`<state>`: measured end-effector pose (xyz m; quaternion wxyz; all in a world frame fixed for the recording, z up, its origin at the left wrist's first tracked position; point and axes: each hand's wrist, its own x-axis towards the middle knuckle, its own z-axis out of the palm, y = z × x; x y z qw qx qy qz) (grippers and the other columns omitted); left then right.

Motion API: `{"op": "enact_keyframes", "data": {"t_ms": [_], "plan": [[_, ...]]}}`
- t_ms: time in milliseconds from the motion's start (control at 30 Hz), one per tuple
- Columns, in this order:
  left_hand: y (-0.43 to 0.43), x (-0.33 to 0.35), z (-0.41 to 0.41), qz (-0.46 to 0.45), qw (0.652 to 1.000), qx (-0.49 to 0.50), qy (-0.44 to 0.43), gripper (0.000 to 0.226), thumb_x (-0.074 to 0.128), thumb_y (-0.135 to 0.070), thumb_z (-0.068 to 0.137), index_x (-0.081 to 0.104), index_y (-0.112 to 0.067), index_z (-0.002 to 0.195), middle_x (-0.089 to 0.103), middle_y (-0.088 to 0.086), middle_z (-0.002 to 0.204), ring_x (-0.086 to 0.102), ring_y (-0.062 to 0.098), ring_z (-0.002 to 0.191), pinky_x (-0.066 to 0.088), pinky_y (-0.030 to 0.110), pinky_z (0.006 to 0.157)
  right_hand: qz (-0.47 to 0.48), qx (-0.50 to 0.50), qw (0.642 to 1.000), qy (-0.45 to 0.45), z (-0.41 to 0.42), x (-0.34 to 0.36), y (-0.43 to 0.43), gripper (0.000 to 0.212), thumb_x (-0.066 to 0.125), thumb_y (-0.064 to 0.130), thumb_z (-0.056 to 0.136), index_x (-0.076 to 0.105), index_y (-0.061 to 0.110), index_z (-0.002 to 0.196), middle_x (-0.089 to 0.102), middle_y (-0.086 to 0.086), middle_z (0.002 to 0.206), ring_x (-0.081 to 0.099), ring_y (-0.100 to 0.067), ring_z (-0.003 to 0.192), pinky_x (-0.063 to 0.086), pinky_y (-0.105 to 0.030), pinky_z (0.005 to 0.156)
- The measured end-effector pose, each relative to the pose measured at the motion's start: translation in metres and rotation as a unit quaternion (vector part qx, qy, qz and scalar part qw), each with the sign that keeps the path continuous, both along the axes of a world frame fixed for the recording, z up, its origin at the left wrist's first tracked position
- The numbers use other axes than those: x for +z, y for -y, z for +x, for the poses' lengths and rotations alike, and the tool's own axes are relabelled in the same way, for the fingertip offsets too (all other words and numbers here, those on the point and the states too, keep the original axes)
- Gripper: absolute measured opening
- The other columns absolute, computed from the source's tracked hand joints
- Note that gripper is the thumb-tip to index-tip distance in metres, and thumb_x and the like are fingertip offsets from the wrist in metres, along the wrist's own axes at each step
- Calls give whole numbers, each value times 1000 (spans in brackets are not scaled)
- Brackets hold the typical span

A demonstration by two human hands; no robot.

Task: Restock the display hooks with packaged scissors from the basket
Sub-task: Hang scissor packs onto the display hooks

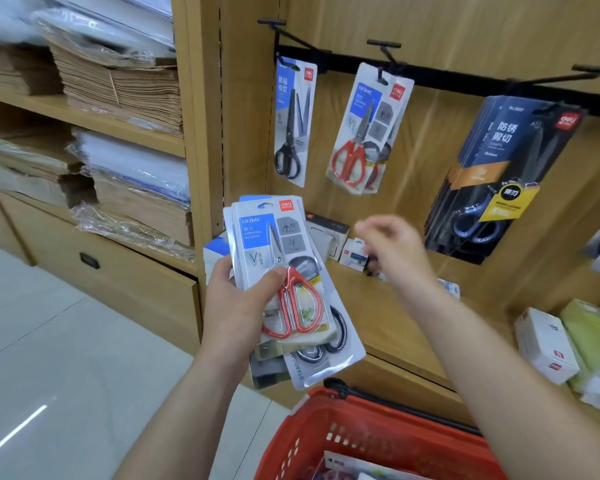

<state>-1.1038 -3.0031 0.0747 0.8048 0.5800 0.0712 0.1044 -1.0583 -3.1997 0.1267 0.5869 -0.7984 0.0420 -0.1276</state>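
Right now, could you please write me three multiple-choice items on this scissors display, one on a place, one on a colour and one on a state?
1. Where does the hanging red-handled scissors pack sit relative to the hanging black-handled scissors pack?
A. To its right
B. To its left
C. Directly behind it

2. What colour are the scissor handles in the top pack held by the left hand?
A. Blue
B. Red
C. Green

3. The right hand is:
A. holding a pen
B. holding a pack
C. holding nothing

Answers:
1. A, it hangs further right in the view.
2. B, red loops show through the packaging.
3. C, its loosely curled fingers enclose nothing.
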Motion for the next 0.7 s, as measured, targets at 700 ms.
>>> {"op": "enact_keyframes", "data": {"t_ms": [700], "plan": [[16, -9, -3, -47, 999, -3, 2, 31, 76, -21, 91, 64, -14, 119, 80, -7, 97, 78, 14, 87, 61, 24, 66, 97, -15, 995, 30, -53, -61, -54, 12, 52, 39, 106, 60, 30, 101, 71, 6, 99, 68, -10, 92, 47, -28, 80]]}}
